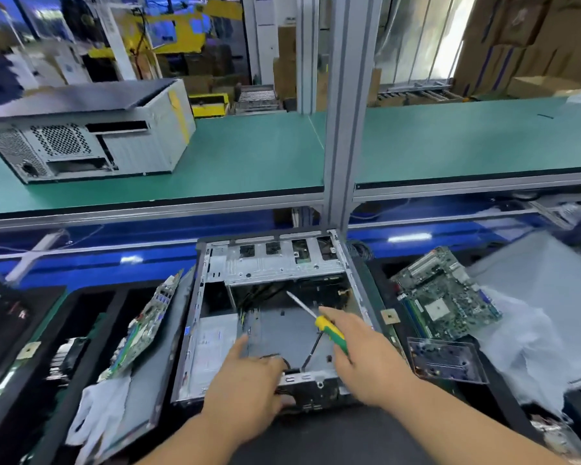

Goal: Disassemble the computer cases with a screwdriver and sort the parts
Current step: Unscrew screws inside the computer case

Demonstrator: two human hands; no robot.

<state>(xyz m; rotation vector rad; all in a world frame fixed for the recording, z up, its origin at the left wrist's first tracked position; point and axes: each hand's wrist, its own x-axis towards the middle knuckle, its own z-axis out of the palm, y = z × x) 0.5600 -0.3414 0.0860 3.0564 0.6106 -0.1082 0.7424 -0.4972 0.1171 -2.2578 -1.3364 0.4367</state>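
Note:
An open computer case lies flat in front of me, its grey floor bare and a metal drive cage at its far end. My right hand grips a screwdriver with a yellow and green handle, its shaft pointing up and left into the case. My left hand reaches into the near end of the case, fingers around the black front bracket and its cables. A motherboard lies to the right of the case. Another circuit board leans against the case's left side.
A second closed grey computer case stands on the green shelf above. An aluminium post rises behind the open case. A clear plastic cover and white bags lie at right; a white glove lies at left.

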